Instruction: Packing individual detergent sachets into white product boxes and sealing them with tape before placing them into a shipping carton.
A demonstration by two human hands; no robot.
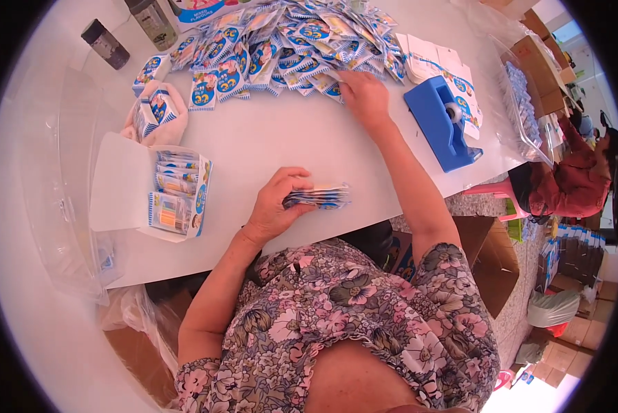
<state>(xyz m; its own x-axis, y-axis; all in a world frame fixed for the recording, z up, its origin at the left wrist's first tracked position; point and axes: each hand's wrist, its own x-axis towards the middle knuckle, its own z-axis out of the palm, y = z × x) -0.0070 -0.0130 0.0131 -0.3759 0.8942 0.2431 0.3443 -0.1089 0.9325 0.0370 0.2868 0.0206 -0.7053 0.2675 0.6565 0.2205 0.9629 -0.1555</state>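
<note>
My left hand (281,203) is closed around a small stack of flat sachets (323,195), held edge-on above the white table near its front edge. Farther off, my right hand (365,98) has its fingers pinched on a sachet (331,87) at the near edge of a large heap. That heap (281,49) is made of blue, white and clear sachets. To the left of my left hand stands an open white carton (202,196), its lid folded out to the left. Rows of the same sachets sit inside it.
A blue tape dispenser (436,124) stands right of my right arm, beside flattened white cartons (436,62). A pink cloth bundle (175,124) holding small boxes, and two dark-lidded bottles (106,45), are at the left. Another person (570,179) sits beyond the right edge.
</note>
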